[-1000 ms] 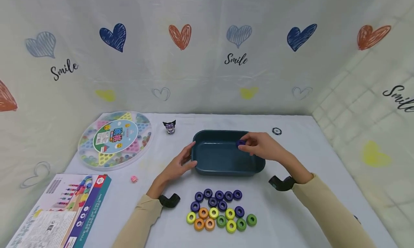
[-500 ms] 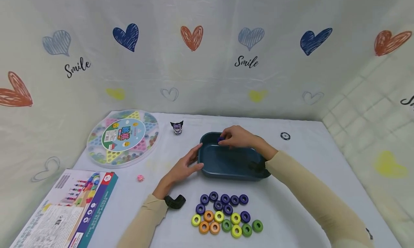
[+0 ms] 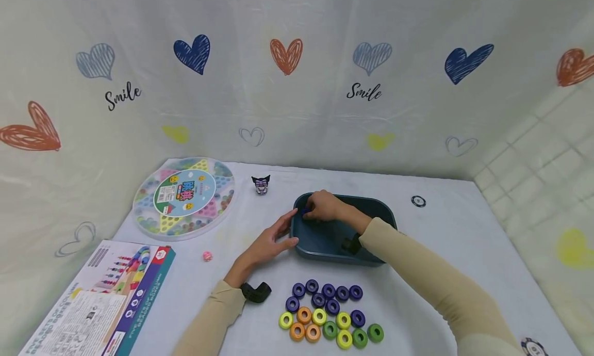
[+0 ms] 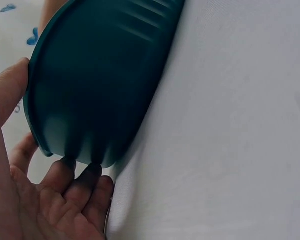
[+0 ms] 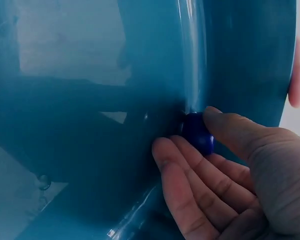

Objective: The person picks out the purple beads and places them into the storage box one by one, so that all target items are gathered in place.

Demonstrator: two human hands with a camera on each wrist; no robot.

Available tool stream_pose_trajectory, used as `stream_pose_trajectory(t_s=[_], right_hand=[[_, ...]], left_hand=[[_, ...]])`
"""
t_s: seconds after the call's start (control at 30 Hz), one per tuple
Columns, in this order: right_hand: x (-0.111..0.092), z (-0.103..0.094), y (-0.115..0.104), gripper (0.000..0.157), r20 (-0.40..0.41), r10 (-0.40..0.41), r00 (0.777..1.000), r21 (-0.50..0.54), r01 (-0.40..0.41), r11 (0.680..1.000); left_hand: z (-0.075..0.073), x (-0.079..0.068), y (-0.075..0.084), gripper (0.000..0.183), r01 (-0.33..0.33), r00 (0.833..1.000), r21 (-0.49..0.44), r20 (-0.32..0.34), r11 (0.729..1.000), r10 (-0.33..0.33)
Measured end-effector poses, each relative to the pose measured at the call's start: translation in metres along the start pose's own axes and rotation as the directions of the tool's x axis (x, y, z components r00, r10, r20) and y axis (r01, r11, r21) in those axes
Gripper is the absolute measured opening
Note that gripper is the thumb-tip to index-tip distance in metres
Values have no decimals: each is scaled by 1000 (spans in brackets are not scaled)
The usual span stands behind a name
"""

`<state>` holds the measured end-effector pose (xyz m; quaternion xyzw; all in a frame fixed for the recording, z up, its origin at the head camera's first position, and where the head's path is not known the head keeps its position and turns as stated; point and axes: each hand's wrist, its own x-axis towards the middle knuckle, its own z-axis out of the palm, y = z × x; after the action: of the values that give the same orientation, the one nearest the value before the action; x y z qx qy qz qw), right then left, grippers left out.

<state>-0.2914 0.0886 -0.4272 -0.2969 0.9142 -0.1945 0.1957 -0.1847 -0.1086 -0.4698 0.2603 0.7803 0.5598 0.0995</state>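
Note:
A dark purple ring bead (image 5: pixel 198 134) is pinched between the thumb and fingers of my right hand (image 3: pixel 323 206). This hand reaches into the dark teal plastic tub (image 3: pixel 320 242), holding the bead low near the tub's left end. Outside that same end, my left hand (image 3: pixel 269 245) touches the tub with thumb and fingers spread apart. In the left wrist view, its fingertips (image 4: pixel 92 170) rest against the tub's outer wall and the thumb lies at the rim. Purple, orange, yellow and green ring beads (image 3: pixel 331 307) lie grouped in front of the tub.
On the left are a round Chinese checkers set (image 3: pixel 184 198) and a printed box (image 3: pixel 97 299). A small black-eared figure (image 3: pixel 261 184) stands behind the tub, a pink piece (image 3: pixel 207 256) lies left, and round black-and-white chips (image 3: pixel 418 201) lie right.
My right hand has moved left across the tub with the purple ring bead and lowered it toward the bottom. The left hand stays at the tub's end; the head view has shifted slightly.

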Motion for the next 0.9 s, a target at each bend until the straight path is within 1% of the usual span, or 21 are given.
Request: stream_pose_trajectory(t_s=[0.27,0.4,0.47,0.63,0.7,0.8,0.9], right_hand=[[-3,-1,-1,27,-12,29,1000,46,-28,999],[-6,-3,2,30,-10,18,1000,46,-17,999],[-10,-6,3,30,-23,-4,1000,16,4,1000],[-33,-20,-4,26,-71,-117,991,-62,113,992],[-44,-27,-10,25,-81,-155,985,-49,152,987],[-62,-34,-19,25,-97,-189,977,-14,189,982],[-82,-36,-25,26,-121,-222,968,24,226,974]], left_hand=[[0,0,2,67,-4,1000,-1,2,1000,4],[0,0,1,67,0,1000,-5,4,1000,0],[1,0,1,67,-1,1000,-4,8,1000,1],[3,1,2,67,3,1000,-6,5,1000,-3],[3,1,4,67,7,1000,-11,2,1000,-7],[2,0,5,67,15,1000,-15,2,1000,-15],[1,0,5,67,21,1000,-7,-2,1000,-21]])
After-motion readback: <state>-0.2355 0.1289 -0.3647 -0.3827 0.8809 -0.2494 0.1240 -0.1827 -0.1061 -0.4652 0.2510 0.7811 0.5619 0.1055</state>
